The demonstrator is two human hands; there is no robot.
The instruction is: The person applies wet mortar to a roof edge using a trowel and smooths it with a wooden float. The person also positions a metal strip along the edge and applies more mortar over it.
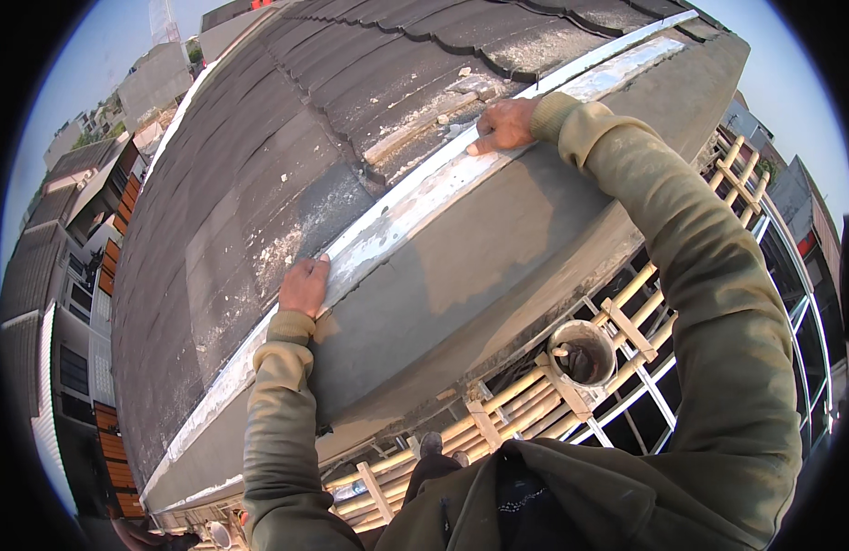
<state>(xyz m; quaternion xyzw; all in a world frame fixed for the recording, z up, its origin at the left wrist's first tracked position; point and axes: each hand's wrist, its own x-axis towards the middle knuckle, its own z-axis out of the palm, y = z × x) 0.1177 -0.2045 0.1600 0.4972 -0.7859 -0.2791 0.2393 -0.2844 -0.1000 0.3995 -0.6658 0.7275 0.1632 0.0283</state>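
A long, pale metal strip [388, 209] runs diagonally along the top edge of a wall band coated in grey mortar [470, 248], beside the dark roof tiles. My left hand [305, 286] is closed on the strip's lower stretch, its thumb along the top. Farther up to the right, my right hand [504, 126] is closed over the same strip, fingers curled toward the roof side. The undersides of both grips are hidden. Damp, darker patches show in the mortar between my arms.
Dark roof tiles [232, 174] slope away on the left, with mortar crumbs and broken pieces near the edge. Below the wall, a bucket [610, 360] with grey residue stands on bamboo scaffolding [526, 411]. Open gaps show between the poles. Neighbouring houses [71, 340] lie far below.
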